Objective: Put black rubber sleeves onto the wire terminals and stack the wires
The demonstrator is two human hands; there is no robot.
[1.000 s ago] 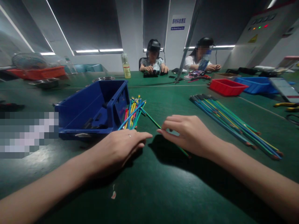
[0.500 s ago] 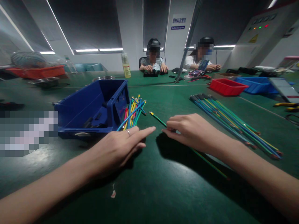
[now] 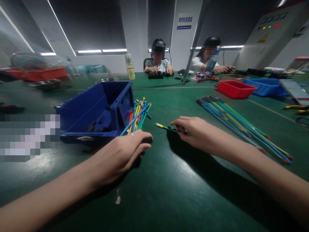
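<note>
In the head view my left hand (image 3: 125,149) pinches a small black sleeve (image 3: 147,140) between thumb and fingers, just right of the blue bin. My right hand (image 3: 190,129) is closed round a green cable (image 3: 166,128) whose end has a yellow band and a metal ring terminal (image 3: 157,124). That terminal points left toward the black sleeve, with a gap between them. My right hand and forearm hide the rest of the cable. Left of the terminal, a loose pile of coloured cables (image 3: 138,117) lies against the bin.
The blue bin (image 3: 65,120) holds several black pieces. A row of cables with black far ends (image 3: 241,125) lies at right. Beyond stand a red tray (image 3: 238,90), a blue tray (image 3: 264,85) and a bottle (image 3: 130,67). Two people sit across the green table (image 3: 154,199).
A black sleeve now shows between my left thumb and fingers, which were stretched out before. My right hand has shifted slightly right with the cable, whose tail is no longer visible.
</note>
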